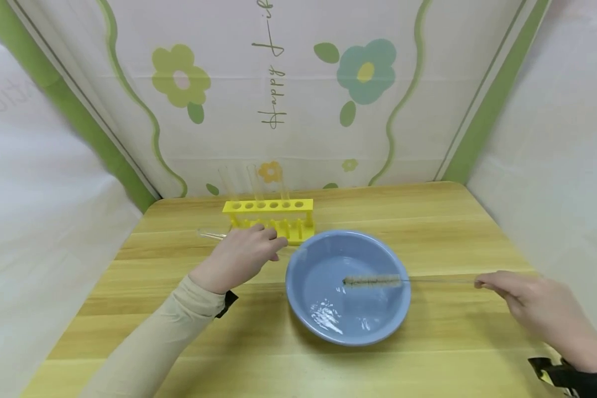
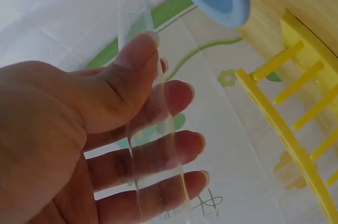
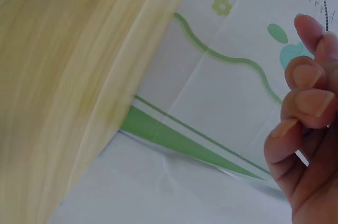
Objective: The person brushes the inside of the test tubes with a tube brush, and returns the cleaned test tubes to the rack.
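Note:
In the left wrist view my left hand holds a clear glass test tube, the thumb on one side and the fingers behind it. The head view has this left hand in front of the yellow rack, with the tube's end sticking out to the left. My right hand pinches the thin wire handle of a test tube brush. The brush's bristle head lies over the blue basin, which has water in it. Fingertips curl near the twisted wire in the right wrist view.
Behind the left hand stands a yellow test tube rack with three clear test tubes upright in it. The wooden table ends at a flower-printed cloth at the back, with white cloth at both sides.

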Available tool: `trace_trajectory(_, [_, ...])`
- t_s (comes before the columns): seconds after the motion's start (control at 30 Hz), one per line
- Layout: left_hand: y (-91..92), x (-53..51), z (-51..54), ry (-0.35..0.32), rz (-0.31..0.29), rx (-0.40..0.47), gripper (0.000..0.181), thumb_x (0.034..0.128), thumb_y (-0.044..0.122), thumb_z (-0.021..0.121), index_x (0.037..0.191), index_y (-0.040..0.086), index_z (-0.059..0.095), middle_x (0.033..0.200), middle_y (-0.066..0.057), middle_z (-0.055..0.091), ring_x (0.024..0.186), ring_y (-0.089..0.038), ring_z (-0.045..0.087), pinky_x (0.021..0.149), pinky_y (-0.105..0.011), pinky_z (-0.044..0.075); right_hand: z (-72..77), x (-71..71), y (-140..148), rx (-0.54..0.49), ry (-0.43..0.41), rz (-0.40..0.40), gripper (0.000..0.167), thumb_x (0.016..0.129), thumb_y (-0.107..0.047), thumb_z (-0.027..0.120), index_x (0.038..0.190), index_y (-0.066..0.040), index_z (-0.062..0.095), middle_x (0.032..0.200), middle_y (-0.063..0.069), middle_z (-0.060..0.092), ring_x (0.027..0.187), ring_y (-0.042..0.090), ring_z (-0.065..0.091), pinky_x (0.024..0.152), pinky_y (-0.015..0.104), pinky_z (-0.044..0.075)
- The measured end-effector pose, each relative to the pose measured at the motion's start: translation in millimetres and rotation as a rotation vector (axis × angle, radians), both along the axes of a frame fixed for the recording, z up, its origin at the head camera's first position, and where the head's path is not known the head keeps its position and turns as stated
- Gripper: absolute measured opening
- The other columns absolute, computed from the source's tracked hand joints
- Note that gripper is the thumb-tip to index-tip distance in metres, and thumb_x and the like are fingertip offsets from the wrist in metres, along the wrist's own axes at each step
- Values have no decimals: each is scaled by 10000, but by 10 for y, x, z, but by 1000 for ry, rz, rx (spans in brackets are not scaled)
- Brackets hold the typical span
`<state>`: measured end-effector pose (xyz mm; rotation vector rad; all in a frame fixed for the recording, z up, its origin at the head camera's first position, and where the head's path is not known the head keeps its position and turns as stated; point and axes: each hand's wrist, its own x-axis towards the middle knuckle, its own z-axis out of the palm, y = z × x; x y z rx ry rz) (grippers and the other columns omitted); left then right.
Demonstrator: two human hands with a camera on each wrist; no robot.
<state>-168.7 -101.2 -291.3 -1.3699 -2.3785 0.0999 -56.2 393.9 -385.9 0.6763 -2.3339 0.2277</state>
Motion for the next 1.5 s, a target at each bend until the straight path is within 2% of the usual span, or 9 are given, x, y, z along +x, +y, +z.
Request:
trace_trajectory(0.17, [85,-58,61,43,-78,70,223,773,100,847,937,88,696,760,-29,655,616,-170,630,436,-229,460,37,-19,-98,11,6,25,579,1056,-507,309,956,-157,759,912,-132,735,883,-113,621,550,196,511])
trace_trajectory(0.27, [141,-117,123,46,-112,135,247,785,134,843,974,77,695,766,-30,684,611,-161,660,470,-255,509,55,-14,-154,31,-2,26,584,1062,-497,285,961,-161,752,876,-85,743,813,-29,670,554,209,515])
trace_trajectory(0.47, [238,-345,224,11,-140,448,336,803,174,823,1103,52,736,993,-63,751,805,-198,736,625,-323,590,82,5,-241,35,-25,43,570,1071,-474,281,993,-162,752,902,-79,742,805,57,697,641,170,527])
trace_trajectory(0.57, [285,-477,254,-55,-137,645,321,821,108,798,1120,16,726,1030,-96,742,809,-209,733,657,-299,590,90,9,-293,40,-32,42,566,1073,-468,273,995,-172,749,919,-83,743,792,108,710,615,222,537])
trace_trajectory(0.67, [343,-590,270,-177,-120,830,318,838,49,767,1143,-21,711,1062,-135,726,820,-206,721,700,-261,587,96,-1,-346,42,-38,49,576,1073,-469,262,987,-171,748,912,-79,743,762,153,715,577,273,534])
trace_trajectory(0.83, [467,-729,284,-300,-12,1034,311,869,113,747,1161,11,719,1040,-101,711,869,-192,704,728,-279,590,94,-26,-417,27,-41,74,570,1072,-459,276,973,-161,751,899,-67,741,732,168,715,545,262,526])
trace_trajectory(1.13, [681,-1013,215,-410,173,1152,298,862,108,760,1148,28,729,965,-81,685,864,-209,708,772,-227,568,85,-63,-523,9,-31,110,532,1077,-428,313,959,-150,752,890,-60,744,706,164,718,495,237,510])
trace_trajectory(1.33, [737,-1098,127,-487,242,1191,330,866,107,752,1185,28,712,1006,-89,684,886,-225,703,772,-235,570,96,-60,-564,18,-51,107,558,1080,-426,287,946,-147,750,890,-58,742,720,176,720,503,245,518])
trace_trajectory(1.5, [769,-1126,61,-494,289,1173,355,872,156,750,1205,42,706,1038,-81,691,897,-216,703,770,-251,572,99,-57,-595,18,-71,103,575,1079,-428,276,944,-138,754,892,-46,746,722,184,721,510,261,530])
